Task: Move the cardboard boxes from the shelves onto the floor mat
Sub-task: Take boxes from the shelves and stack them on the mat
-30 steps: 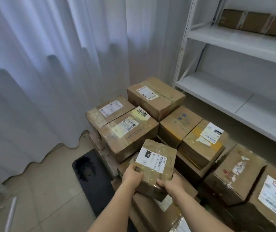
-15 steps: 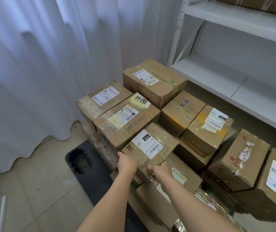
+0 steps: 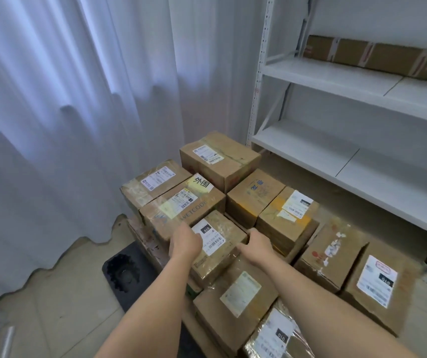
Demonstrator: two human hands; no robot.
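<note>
1. On the stack over the mat (image 3: 127, 272), a small box (image 3: 219, 244) sits between the left hand (image 3: 185, 241) and the right hand (image 3: 255, 245); it rests on lower boxes, against the box marked with a yellow note (image 3: 181, 210).
2. Left hand: fingers curl over the box's near-left top edge, beside the white label (image 3: 208, 239). Right hand: fingers wrap the right corner. Both appear to grasp the box, though the fingertips are hidden behind it, so firmness of hold cannot be told.
3. Step in hand, as judged: seating this box in its slot on the pile. To do it well, press it flush against its neighbours so no edge overhangs, then let go with both hands together so it does not tip.
4. Support below: the long box (image 3: 235, 295) in front lies lower; the small box should bear flat on what is under it, not bridge a gap.
5. Tape on the top looks glossy and may be slippery; holding the cardboard edges is the safer choice.
6. Remaining work: one long flat box (image 3: 378, 58) lies on the upper shelf (image 3: 336, 76); the lower shelf (image 3: 310, 148) shows no boxes in view.
7. Space: the mat's near-left corner shows bare, giving room beside the pile for that long item.
</note>
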